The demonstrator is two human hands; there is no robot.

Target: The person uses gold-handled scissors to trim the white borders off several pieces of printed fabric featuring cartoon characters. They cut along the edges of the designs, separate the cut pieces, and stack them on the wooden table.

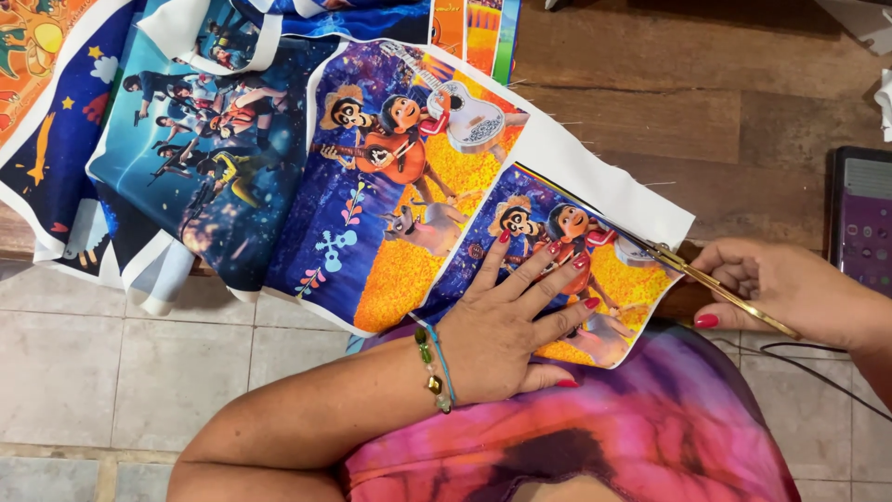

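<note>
Your left hand (506, 325) presses flat, fingers spread, on the printed fabric panel (557, 265) at the table edge (725, 121) — your right hand (790, 288) grips gold scissors (711, 284), partway along its top border — most remains uncut.

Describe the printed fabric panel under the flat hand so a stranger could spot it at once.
Start at the wooden table and the row of colourful printed fabric sheets draped over its near edge. Go to the rightmost one, the smallest panel, pinned flat by the left hand while gold scissors in the right hand meet its edge. Unlike the bigger matching print beside it, it is being cut.
</note>
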